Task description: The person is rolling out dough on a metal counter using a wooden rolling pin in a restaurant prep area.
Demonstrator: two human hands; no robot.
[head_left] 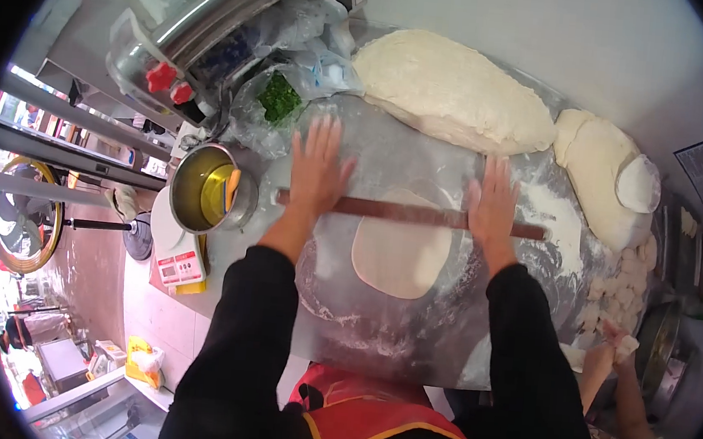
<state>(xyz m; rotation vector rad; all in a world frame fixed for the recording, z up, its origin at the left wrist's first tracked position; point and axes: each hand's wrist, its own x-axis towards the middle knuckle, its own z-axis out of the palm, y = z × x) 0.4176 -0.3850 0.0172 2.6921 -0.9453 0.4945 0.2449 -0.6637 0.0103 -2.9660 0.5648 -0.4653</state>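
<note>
A long brown rolling pin [377, 209] lies across a flattened oval of dough [400, 261] on the floured metal worktop [341, 340]. My left hand [319, 166] rests over the pin's left part, fingers stretched out and pointing away from me. Toward the pin's right end, my right hand [494, 200] lies flat in the same way, its fingers straight. Neither palm wraps round the pin. Most of the dough shows on the near side of the pin, with a smaller part beyond it.
Behind lies a large dough mass [455, 86], with another dough piece [595, 161] at right. Small dough lumps [626, 281] sit near a co-worker's hand [624, 348]. Leftward are a steel pot of yellow oil [191, 185], a scale [180, 269] and bagged chopped greens [278, 99].
</note>
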